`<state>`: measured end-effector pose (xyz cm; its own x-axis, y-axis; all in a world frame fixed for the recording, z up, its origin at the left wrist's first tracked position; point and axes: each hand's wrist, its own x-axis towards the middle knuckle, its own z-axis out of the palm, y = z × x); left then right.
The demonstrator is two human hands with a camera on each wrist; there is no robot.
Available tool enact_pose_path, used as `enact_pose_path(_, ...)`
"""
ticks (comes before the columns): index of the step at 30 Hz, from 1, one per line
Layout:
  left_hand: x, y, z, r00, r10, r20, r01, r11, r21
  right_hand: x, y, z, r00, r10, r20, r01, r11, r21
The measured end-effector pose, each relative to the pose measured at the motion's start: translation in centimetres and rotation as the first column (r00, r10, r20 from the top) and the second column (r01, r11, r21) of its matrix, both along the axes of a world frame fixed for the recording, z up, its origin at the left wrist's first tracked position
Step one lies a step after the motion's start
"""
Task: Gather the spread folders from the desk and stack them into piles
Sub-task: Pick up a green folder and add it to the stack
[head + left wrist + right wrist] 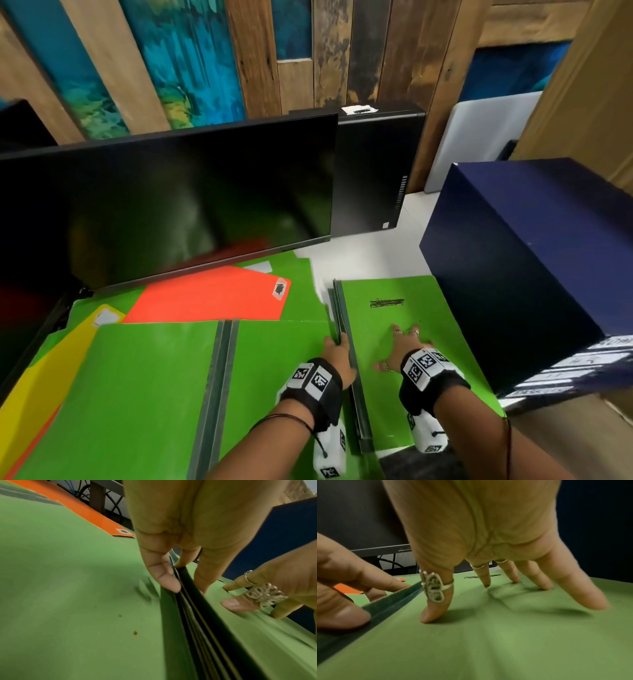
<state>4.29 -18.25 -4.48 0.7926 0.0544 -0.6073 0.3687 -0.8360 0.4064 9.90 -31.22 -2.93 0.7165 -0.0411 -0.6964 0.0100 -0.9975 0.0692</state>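
Note:
Several green folders lie spread over the desk. The rightmost green folder (pixel 404 308) (pixel 488 642) tops a small pile with dark spines (pixel 342 322) (pixel 197 615) along its left side. My left hand (pixel 337 342) (pixel 187 586) pinches those spines between thumb and fingers. Spread wide, my right hand (pixel 406 339) (pixel 488 595) presses its fingertips on that folder's cover. Two more green folders (pixel 281 359) (pixel 144 394) lie to the left. An orange folder (pixel 212 298) (pixel 96 515) and a yellow folder (pixel 51 370) lie partly under them.
A black monitor (pixel 164 205) leans over the back of the folders, with a black computer tower (pixel 370 178) behind it. A large navy box (pixel 531 267) stands close on the right of the pile. Bare white desk (pixel 370 260) shows between them.

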Motion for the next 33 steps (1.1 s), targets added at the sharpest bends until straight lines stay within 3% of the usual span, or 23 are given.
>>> enact_pose_path(3, 0.1, 1.9, 0.4, 0.998, 0.022, 0.051, -0.018, 0.997, -0.072, 0.3, 0.5, 0.3, 0.998, 0.053, 0.037, -0.052, 0.998, -0.020)
enact_pose_path(5, 0.6, 4.9, 0.8, 0.978, 0.097, 0.186, -0.085, 0.994, -0.075, 0.5, 1.4, 0.6, 0.992, 0.080, 0.102, -0.085, 0.995, 0.047)
enact_pose_path(7, 0.9, 9.4, 1.2, 0.939, 0.113, 0.324, -0.137, 0.989, 0.052, 0.6, 3.1, 0.8, 0.966, 0.141, 0.218, -0.181, 0.968, 0.176)
enact_pose_path(9, 0.7, 14.5, 1.5, 0.917, 0.081, 0.391, -0.179, 0.958, 0.222, 0.4, 5.8, 0.9, 0.911, 0.246, 0.331, -0.348, 0.889, 0.298)
enact_pose_path(11, 0.0, 19.2, 1.9, 0.932, 0.054, 0.359, -0.185, 0.922, 0.341, 0.2, 8.9, 1.1, 0.874, 0.353, 0.334, -0.468, 0.797, 0.381)
enact_pose_path(13, -1.2, 22.5, 1.8, 0.970, 0.044, 0.239, -0.135, 0.916, 0.379, 0.1, 11.7, 0.9, 0.856, 0.440, 0.271, -0.516, 0.753, 0.408)
enact_pose_path(16, -3.2, 24.5, 1.6, 0.998, 0.028, 0.063, -0.049, 0.924, 0.378, 0.0, 14.9, -0.2, 0.828, 0.523, 0.202, -0.560, 0.780, 0.278)
enact_pose_path(18, -4.3, 24.6, 1.5, 0.999, 0.038, 0.032, -0.049, 0.894, 0.445, -0.2, 16.0, -0.9, 0.813, 0.557, 0.169, -0.581, 0.794, 0.178)
enact_pose_path(21, -5.4, 24.1, 1.7, 0.996, 0.085, 0.039, -0.093, 0.876, 0.473, -0.3, 16.8, -1.3, 0.809, 0.563, 0.170, -0.587, 0.791, 0.172)
enact_pose_path(24, -6.4, 24.2, 2.2, 0.974, 0.177, 0.142, -0.219, 0.894, 0.390, -0.5, 16.9, -1.6, 0.833, 0.512, 0.207, -0.552, 0.784, 0.284)
enact_pose_path(27, -7.4, 24.8, 4.2, 0.913, 0.279, 0.297, -0.314, 0.946, 0.076, -1.1, 17.5, -1.2, 0.852, 0.421, 0.312, -0.523, 0.724, 0.451)
enact_pose_path(30, -7.6, 23.7, 8.9, 0.834, 0.361, 0.417, -0.266, 0.926, -0.269, -1.0, 18.5, 0.6, 0.905, 0.287, 0.315, -0.426, 0.583, 0.692)
enact_pose_path(33, -7.0, 21.8, 13.1, 0.782, 0.366, 0.505, -0.125, 0.885, -0.448, -0.6, 19.7, 3.6, 0.895, 0.279, 0.348, -0.439, 0.409, 0.800)
